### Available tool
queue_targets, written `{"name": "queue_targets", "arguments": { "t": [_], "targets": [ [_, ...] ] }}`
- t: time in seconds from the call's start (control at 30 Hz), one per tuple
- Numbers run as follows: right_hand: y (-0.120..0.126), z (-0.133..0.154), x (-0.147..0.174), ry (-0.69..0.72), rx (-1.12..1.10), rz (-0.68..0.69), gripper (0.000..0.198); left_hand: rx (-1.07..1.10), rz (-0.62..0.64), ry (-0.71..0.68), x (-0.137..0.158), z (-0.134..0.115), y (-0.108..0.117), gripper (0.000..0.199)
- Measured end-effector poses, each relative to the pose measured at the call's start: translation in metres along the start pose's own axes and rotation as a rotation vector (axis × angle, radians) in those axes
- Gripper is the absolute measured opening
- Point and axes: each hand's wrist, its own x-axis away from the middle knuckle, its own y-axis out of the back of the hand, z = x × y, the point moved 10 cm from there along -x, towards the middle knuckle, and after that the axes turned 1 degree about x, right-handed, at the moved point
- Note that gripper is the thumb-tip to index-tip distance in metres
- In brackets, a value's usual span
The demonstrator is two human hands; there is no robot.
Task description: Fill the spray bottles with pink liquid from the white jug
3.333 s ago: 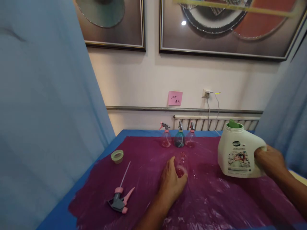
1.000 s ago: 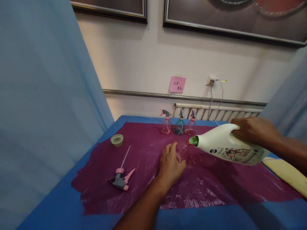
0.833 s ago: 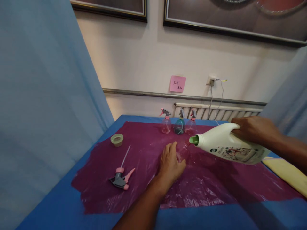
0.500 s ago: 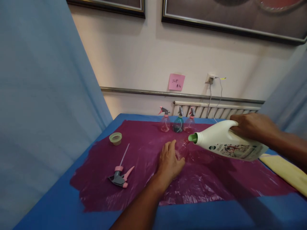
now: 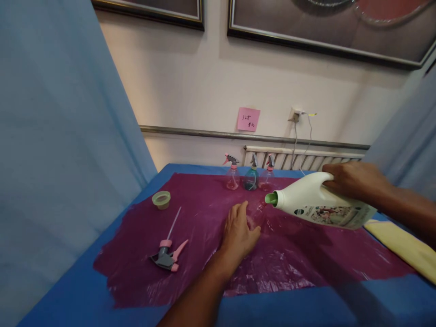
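Note:
My right hand (image 5: 354, 179) is closed round the handle of a cream detergent jug (image 5: 316, 204). The jug lies nearly level, and its green spout (image 5: 271, 198) points left, at the mouth of a clear pinkish spray bottle (image 5: 256, 215) without its head. My left hand (image 5: 238, 229) wraps round the side of that bottle, which leans toward the jug. Whether liquid is flowing I cannot tell. To the left lies a grey and pink trigger spray head (image 5: 166, 258) with its thin tube. Beyond it stands a pale green cap (image 5: 161, 199).
Two pink spray bottles (image 5: 232, 177) and a teal one (image 5: 251, 178) stand at the back. A maroon plastic sheet (image 5: 197, 200) covers the blue table (image 5: 272, 309). A folded yellow cloth (image 5: 403, 247) lies at the right. Blue curtains (image 5: 57, 136) hang on both sides.
The whole view has shifted slightly. Both hands, the jug and the bottle keep nearly the same positions relative to each other.

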Motion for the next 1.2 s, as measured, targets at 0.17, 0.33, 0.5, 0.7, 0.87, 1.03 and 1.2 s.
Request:
{"name": "queue_targets", "arguments": {
  "t": [0.17, 0.33, 0.5, 0.7, 0.87, 1.03, 1.2],
  "targets": [
    [0.004, 0.005, 0.000, 0.015, -0.016, 0.018, 0.027, 0.007, -0.005, 0.005, 0.000, 0.002, 0.002, 0.085],
    [0.005, 0.004, -0.001, 0.015, -0.031, 0.002, 0.028, -0.001, -0.018, -0.004, 0.000, 0.002, 0.003, 0.084],
    [0.007, 0.004, -0.001, 0.026, -0.037, -0.001, 0.027, 0.000, -0.026, -0.008, 0.000, 0.002, 0.003, 0.084],
    [0.013, 0.005, -0.001, 0.033, 0.007, -0.015, 0.028, 0.005, -0.031, -0.011, -0.001, 0.002, 0.002, 0.084],
    [0.015, 0.007, 0.000, 0.049, 0.009, -0.028, 0.027, 0.011, -0.008, 0.009, 0.000, 0.000, 0.003, 0.084],
    [0.015, 0.008, 0.001, 0.042, 0.031, -0.012, 0.027, 0.007, -0.010, -0.001, 0.000, 0.000, 0.003, 0.084],
    [0.015, 0.007, 0.000, 0.040, 0.031, 0.001, 0.027, 0.015, -0.020, -0.010, 0.000, 0.002, 0.001, 0.085]
  ]
}}
